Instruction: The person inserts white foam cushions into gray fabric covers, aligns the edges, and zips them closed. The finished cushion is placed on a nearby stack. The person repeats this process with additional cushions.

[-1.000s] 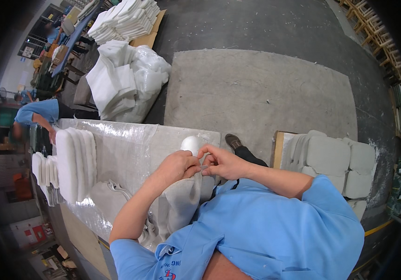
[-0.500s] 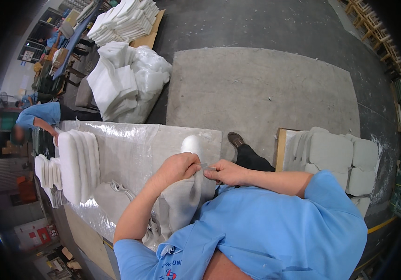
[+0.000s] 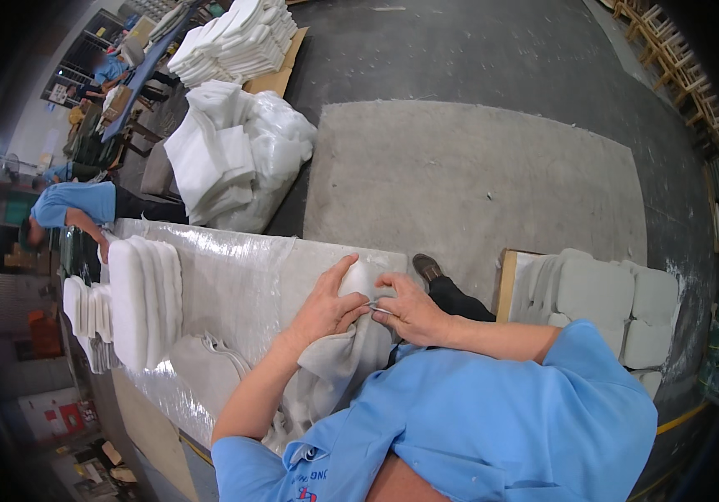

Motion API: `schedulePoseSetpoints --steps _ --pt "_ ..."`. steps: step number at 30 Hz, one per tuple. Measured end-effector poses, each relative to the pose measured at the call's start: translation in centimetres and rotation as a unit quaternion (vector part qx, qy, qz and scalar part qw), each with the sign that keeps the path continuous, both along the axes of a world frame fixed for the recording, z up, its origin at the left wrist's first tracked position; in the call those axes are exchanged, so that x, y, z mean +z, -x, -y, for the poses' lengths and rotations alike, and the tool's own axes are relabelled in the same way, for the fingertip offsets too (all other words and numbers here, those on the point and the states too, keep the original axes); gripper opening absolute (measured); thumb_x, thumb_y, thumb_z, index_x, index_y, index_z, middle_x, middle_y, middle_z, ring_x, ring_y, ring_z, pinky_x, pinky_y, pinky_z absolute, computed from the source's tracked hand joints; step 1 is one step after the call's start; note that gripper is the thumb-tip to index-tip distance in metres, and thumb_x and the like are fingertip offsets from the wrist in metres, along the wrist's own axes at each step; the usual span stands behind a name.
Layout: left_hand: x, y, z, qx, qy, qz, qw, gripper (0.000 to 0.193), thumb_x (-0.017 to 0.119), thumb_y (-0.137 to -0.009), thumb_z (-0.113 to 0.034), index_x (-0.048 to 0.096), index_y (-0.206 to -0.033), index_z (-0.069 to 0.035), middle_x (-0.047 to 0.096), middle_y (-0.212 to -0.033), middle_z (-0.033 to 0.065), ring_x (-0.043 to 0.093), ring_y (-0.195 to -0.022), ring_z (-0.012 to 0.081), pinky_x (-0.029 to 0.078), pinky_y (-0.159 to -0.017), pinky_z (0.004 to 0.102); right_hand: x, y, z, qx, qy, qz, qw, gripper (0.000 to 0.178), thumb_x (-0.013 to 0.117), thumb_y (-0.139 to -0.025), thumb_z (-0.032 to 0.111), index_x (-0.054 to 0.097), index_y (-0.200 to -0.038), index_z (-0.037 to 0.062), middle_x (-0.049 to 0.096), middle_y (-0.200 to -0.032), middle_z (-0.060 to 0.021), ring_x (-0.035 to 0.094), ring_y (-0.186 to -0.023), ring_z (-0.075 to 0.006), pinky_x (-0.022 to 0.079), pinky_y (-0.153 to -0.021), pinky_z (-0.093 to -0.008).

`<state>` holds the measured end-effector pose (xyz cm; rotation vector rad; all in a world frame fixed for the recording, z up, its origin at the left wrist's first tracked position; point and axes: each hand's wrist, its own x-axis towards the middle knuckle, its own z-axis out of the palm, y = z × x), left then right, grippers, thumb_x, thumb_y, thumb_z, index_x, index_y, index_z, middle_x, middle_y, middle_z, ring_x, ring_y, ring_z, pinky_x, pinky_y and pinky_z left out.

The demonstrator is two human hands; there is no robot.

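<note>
The left hand (image 3: 326,305) and right hand (image 3: 411,311) come together in front of the shirt (image 3: 501,402), fingertips pinched on the edge of a grey cover (image 3: 334,364), which hangs toward seven o'clock from them. A white pad (image 3: 358,279) shows between the hands at eleven o'clock. On the plastic-wrapped surface (image 3: 234,293), grey cloth (image 3: 204,368) lies at eight o'clock and white cushions (image 3: 146,301) stand at nine, near a co-worker (image 3: 81,203) at ten. Grey cushions (image 3: 598,289) sit at three.
</note>
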<state>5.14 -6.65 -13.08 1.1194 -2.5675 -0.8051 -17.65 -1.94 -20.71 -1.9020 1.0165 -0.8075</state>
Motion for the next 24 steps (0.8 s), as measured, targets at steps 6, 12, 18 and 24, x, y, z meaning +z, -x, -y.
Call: schedulePoseSetpoints --steps 6,12,18,24 --pt "-1.9 -0.1 0.2 0.063 -0.02 -0.055 0.996 0.019 0.079 -0.091 -0.015 0.078 -0.109 -0.011 0.052 -0.153 0.0228 0.055 -0.137 0.0383 0.051 -0.109 0.0457 -0.9 0.2 3.9 0.09 0.033 0.015 0.995 0.026 0.068 -0.101 0.028 0.074 -0.11 0.0043 0.028 -0.166 -0.0284 0.031 -0.152 -0.0479 0.033 -0.122 -0.0541" --pt "-3.3 -0.2 0.1 0.178 -0.082 -0.079 0.977 0.02 0.078 -0.091 -0.013 0.077 -0.111 -0.01 0.067 -0.131 0.0166 0.067 -0.114 0.0339 0.057 -0.095 0.0399 -0.8 0.0 6.9 0.176 -0.135 0.032 0.974 0.029 0.06 -0.107 0.028 0.072 -0.107 0.0017 0.028 -0.168 -0.0261 0.047 -0.142 -0.0423 0.042 -0.115 -0.0473" --pt "-4.0 1.4 1.0 0.331 -0.092 -0.157 0.926 0.012 0.078 -0.092 -0.008 0.08 -0.103 -0.005 0.074 -0.099 0.0113 0.073 -0.088 0.0209 0.057 -0.078 0.0316 -1.8 -0.6 9.3 0.131 -0.232 0.112 0.957 0.029 0.061 -0.106 0.026 0.071 -0.105 -0.0015 0.062 -0.146 -0.0149 0.066 -0.119 -0.0322 0.051 -0.103 -0.0406" --pt "-3.5 1.8 3.3 0.446 -0.177 -0.119 0.869 0.013 0.076 -0.095 -0.013 0.08 -0.099 -0.002 0.072 -0.09 0.0124 0.066 -0.075 0.0175 0.051 -0.067 0.0323 -3.1 -2.1 11.4 0.058 -0.33 0.144 0.931 0.028 0.067 -0.103 0.023 0.074 -0.103 -0.0032 0.072 -0.128 -0.0095 0.067 -0.11 -0.0197 0.052 -0.095 -0.0318"
